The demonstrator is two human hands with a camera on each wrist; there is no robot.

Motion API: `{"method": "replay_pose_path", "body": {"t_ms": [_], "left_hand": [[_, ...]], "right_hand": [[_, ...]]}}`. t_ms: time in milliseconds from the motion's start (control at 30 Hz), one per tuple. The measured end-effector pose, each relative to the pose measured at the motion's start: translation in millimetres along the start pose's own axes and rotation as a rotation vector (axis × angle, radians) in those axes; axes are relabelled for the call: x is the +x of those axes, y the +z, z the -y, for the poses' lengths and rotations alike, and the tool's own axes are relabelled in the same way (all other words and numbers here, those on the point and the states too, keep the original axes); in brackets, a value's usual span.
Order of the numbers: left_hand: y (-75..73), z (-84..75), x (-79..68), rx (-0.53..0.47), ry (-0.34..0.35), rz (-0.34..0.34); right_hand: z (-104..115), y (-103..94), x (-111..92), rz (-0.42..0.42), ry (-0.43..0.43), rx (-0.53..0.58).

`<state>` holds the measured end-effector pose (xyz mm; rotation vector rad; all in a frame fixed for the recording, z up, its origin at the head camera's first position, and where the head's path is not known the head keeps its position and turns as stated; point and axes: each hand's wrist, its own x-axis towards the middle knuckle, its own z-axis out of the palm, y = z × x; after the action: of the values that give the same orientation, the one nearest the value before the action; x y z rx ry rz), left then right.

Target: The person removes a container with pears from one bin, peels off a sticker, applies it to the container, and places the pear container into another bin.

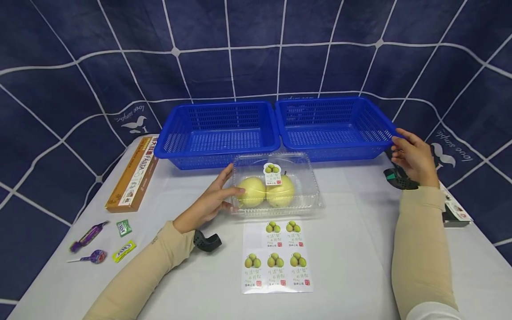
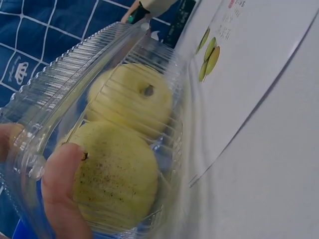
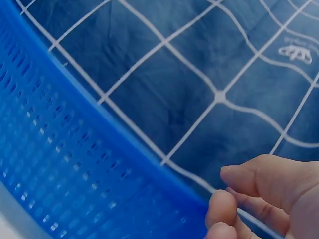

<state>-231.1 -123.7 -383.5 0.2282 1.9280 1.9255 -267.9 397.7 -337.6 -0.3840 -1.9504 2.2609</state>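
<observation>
A clear plastic box (image 1: 304, 186) holds two yellow-green pears (image 1: 251, 192), with a pear sticker (image 1: 273, 174) on its lid. My left hand (image 1: 210, 198) grips the box's left end; in the left wrist view the thumb (image 2: 62, 186) lies over the clear wall beside the nearer pear (image 2: 117, 174). My right hand (image 1: 416, 158) is at the right end of the right blue basket (image 1: 332, 153), fingertips by its rim with fingers loosely bent. In the right wrist view those fingers (image 3: 223, 206) appear to touch the basket's corner (image 3: 179, 204).
A sheet of pear stickers (image 1: 276, 278) lies in front of the box. The left blue basket (image 1: 212, 158) stands behind it. At left are a pasta box (image 1: 132, 175), a lollipop (image 1: 97, 256) and small wrapped sweets (image 1: 124, 228). A dark box (image 1: 456, 211) sits at right, behind the forearm.
</observation>
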Motion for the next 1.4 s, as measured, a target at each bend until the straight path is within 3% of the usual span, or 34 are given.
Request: {"method": "replay_pose_path", "body": {"t_ms": [333,533,800,1200,1400], "left_hand": [[7.3,0.0,-4.8,-0.103,0.029,-0.05],[12.2,-2.5,-12.8,-0.154,0.033,-0.06],[16.7,-8.4,-28.3,-0.133,0.057,-0.078],[29.0,-39.3,-56.6,-0.082,0.075,-0.025],[29.5,-68.0,-55.9,-0.062,0.079,-0.025]], "right_hand": [[-19.6,4.4,10.5,-0.163,0.006,-0.023],[-20.6,3.2,10.3,-0.167,-0.004,0.009],[-18.8,3.5,10.9,-0.18,0.011,0.004],[-18.1,4.5,10.9,-0.179,0.01,-0.011],[-18.8,3.8,11.6,-0.182,0.012,-0.021]]}}
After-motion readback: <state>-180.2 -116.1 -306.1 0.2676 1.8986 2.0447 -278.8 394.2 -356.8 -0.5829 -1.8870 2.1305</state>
